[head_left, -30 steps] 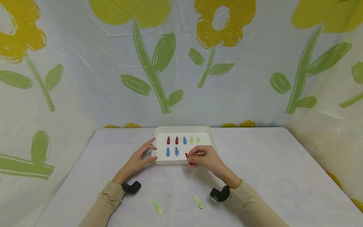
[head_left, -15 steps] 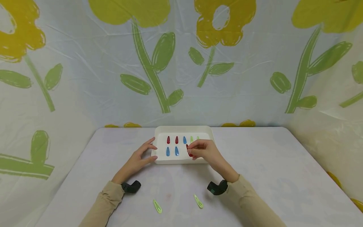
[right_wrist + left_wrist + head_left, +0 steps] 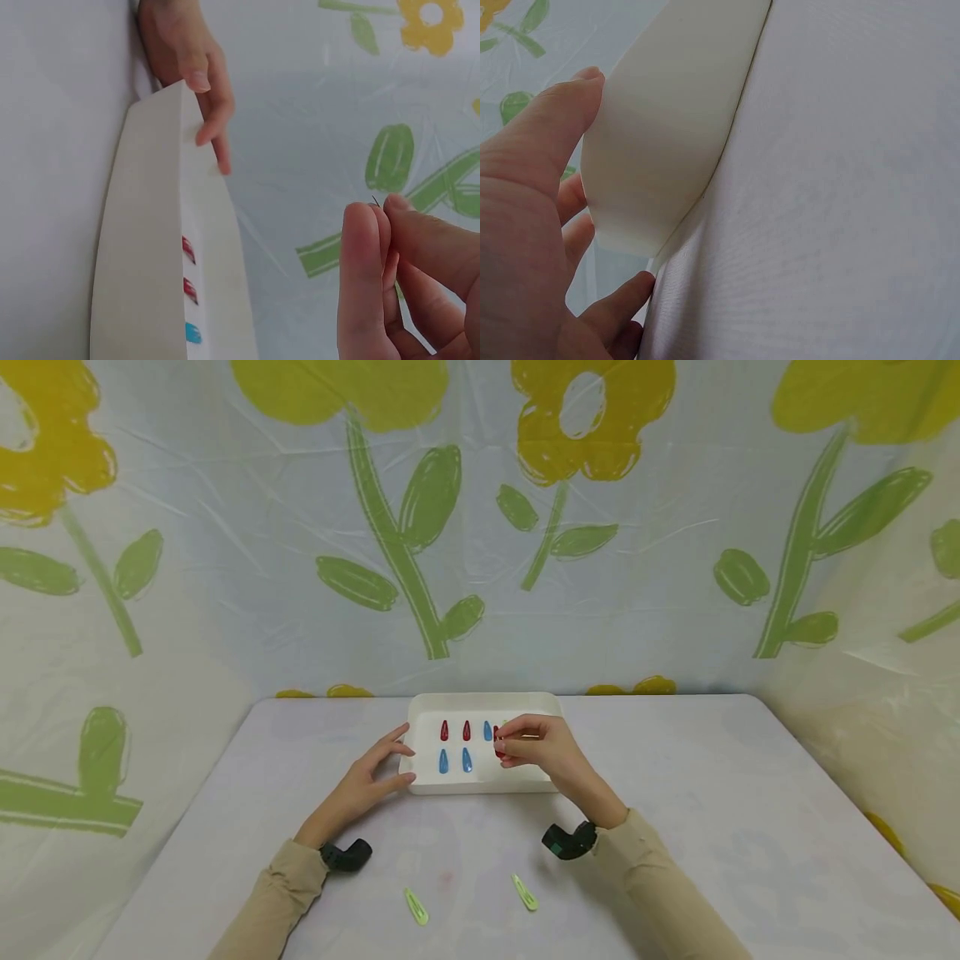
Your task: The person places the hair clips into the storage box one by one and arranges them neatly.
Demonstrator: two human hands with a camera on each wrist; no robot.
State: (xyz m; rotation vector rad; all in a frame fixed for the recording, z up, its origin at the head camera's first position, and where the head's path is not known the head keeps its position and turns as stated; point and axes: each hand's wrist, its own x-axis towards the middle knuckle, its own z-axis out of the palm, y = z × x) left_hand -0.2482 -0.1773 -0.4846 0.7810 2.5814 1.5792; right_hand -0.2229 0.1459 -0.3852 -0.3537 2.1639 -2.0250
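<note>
My right hand (image 3: 551, 750) pinches a red snap hair clip (image 3: 498, 742) between thumb and fingers, above the right half of a white tray (image 3: 480, 789). In the right wrist view the fingers (image 3: 364, 277) hide nearly all of that clip. My left hand (image 3: 365, 783) touches the tray's left end with spread, relaxed fingers; its thumb (image 3: 581, 97) lies on the rim. Inside the tray, two red hair clips (image 3: 445, 730) and a blue hair clip (image 3: 487, 731) form a back row, and two blue hair clips (image 3: 443, 761) lie in front. Green clips at the back right are mostly covered by my right hand.
Two light green hair clips, a left one (image 3: 416, 906) and a right one (image 3: 525, 892), lie on the pale table (image 3: 705, 802) in front of the tray. A flower-printed curtain (image 3: 285, 627) surrounds the table at the back and sides.
My right hand has carried the red hair clip from the tray's front rim back over its inside, and now covers most of the green clips. The left hand has stayed in place.
</note>
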